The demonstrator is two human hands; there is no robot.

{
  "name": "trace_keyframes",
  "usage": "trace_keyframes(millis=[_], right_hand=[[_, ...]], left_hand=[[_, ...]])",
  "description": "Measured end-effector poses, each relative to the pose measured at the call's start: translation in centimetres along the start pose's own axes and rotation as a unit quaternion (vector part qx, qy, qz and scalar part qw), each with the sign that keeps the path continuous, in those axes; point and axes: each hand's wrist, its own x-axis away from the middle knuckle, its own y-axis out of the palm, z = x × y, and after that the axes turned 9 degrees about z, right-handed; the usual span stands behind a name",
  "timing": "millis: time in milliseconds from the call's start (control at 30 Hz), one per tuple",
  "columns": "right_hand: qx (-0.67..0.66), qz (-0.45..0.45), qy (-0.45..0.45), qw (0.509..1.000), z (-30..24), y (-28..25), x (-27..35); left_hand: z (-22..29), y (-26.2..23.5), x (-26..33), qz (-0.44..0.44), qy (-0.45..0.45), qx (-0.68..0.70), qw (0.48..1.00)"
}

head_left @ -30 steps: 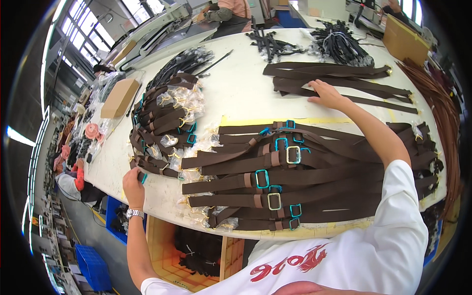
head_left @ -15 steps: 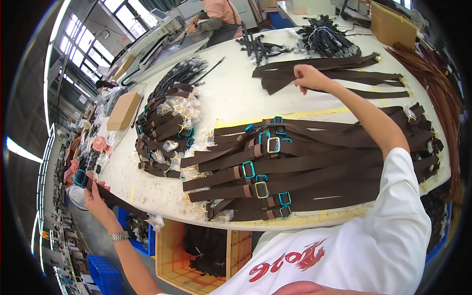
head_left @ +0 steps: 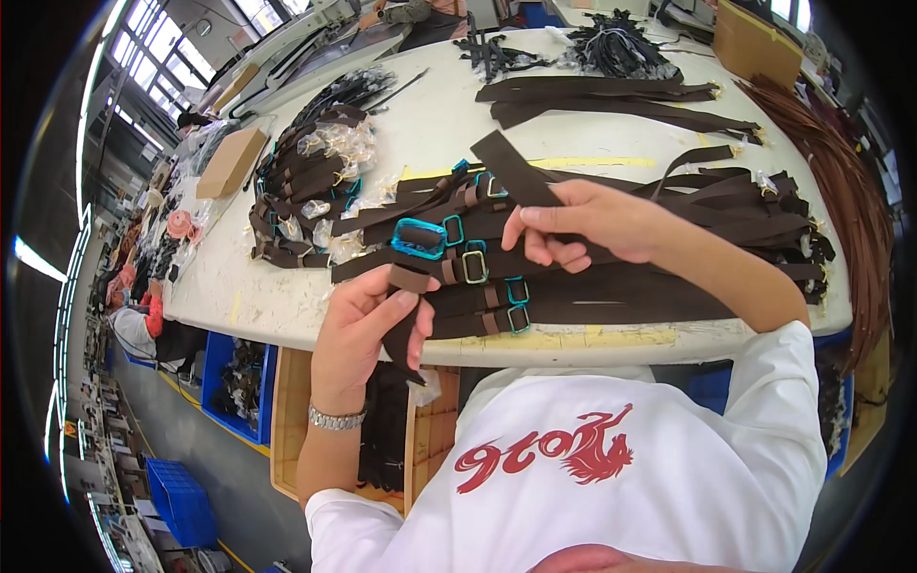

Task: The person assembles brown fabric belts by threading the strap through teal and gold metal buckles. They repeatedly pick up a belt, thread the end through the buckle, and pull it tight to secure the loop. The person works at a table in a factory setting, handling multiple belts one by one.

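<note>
Far left, past the table edge: a person (head_left: pixel 143 329) seated low, mostly cut off. On the white table (head_left: pixel 287 301), a cardboard box (head_left: pixel 229 162), then a heap of bagged dark straps (head_left: pixel 306 191), too tangled to count.

Left hand (head_left: pixel 368 329), wristwatch on it, closes around a short brown strap end (head_left: pixel 403 325); lower tip hidden behind the thumb. Just above it, a buckle wrapped in teal film (head_left: pixel 418 239).

Centre: four more teal-wrapped buckles visible on the laid-out brown straps (head_left: pixel 592 296).

Right hand (head_left: pixel 583 224) pinches a flat brown strap (head_left: pixel 516 172), lifted above the pile, its end angled up-left.

Far right: a sheaf of thin reddish strips (head_left: pixel 850 210), bent by the lens, uncountable. Rear: black bundles (head_left: pixel 621 48), blurred.
</note>
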Motion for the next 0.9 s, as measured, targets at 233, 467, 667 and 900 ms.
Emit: trace_keyframes(millis=[233,467,667,900], right_hand=[[-0.101,-0.009,-0.004,0.995,3.0,4.6,-0.5],[0.004,0.102,-0.054,0.993,3.6,6.7,-1.0],[0.045,0.126,-0.127,0.983,5.0,8.4,-1.6],[-0.096,0.116,-0.008,0.989,3.8,8.5,-0.9]], left_hand=[[-3.1,1.7,-0.2,-0.045,0.009,0.002,0.999],[-6.0,1.6,0.3,-0.013,0.028,-0.036,0.999],[-7.8,1.5,1.0,0.034,0.052,-0.003,0.998],[-8.9,2.9,1.5,0.140,0.226,-0.232,0.936]])
